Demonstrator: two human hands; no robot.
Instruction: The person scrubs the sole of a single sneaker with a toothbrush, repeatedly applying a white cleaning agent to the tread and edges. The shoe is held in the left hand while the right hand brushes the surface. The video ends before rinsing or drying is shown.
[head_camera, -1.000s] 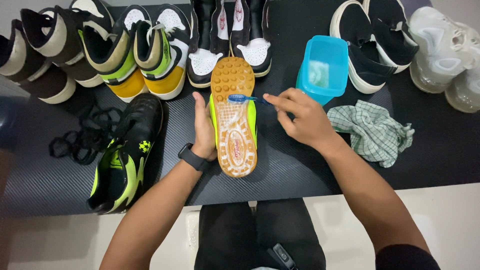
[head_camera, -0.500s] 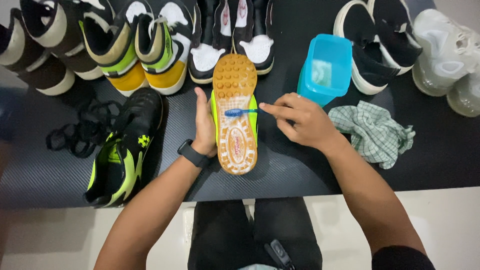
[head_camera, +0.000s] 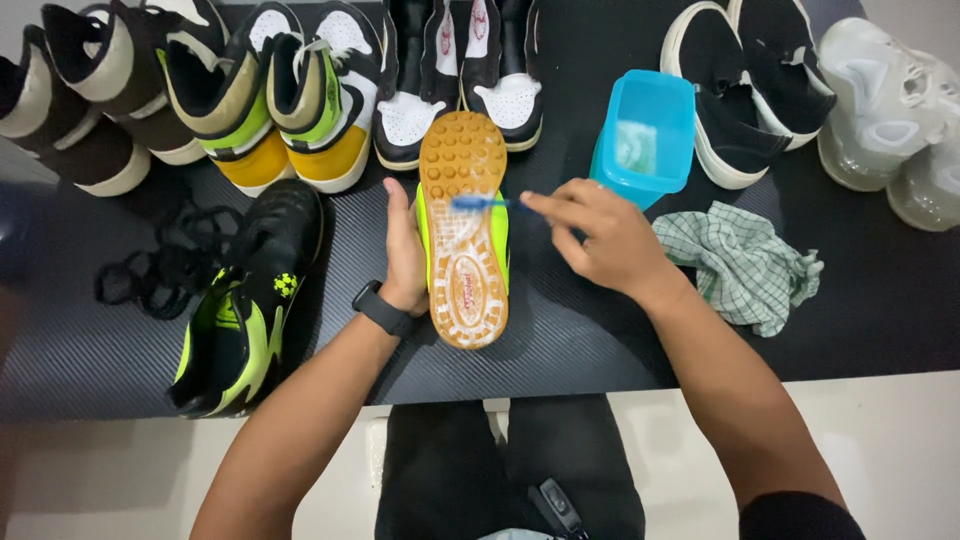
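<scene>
Left hand (head_camera: 405, 255) grips the side of an upturned football shoe (head_camera: 463, 225), palm against its green edge, fingers wrapped out of sight behind it; a black watch (head_camera: 383, 308) sits on that wrist. Its orange studded sole faces up, toe pointing away from the person, heel nearest the body, with pale foam smeared across the middle. Right hand (head_camera: 605, 240) pinches the handle of a small blue brush (head_camera: 480, 203), whose head lies across the sole just below the forefoot studs; the brush is blurred, so its bristles cannot be made out.

Just beyond the right hand stands an open blue tub (head_camera: 645, 130) with something pale inside. Beside the right wrist lies a crumpled green checked cloth (head_camera: 745, 262). To the left of the held shoe, its black and green partner (head_camera: 245, 300) rests on its side on the dark mat (head_camera: 600, 340) that covers the bench, and loose black laces (head_camera: 165, 270) are tangled just beside it.

Along the far edge runs a row of footwear: brown and cream high-tops (head_camera: 85, 90), a green, yellow and white pair (head_camera: 280, 95), black and white high-tops (head_camera: 460, 70), black slip-ons (head_camera: 750, 85) and pale translucent shoes (head_camera: 890, 110) at the right end.
</scene>
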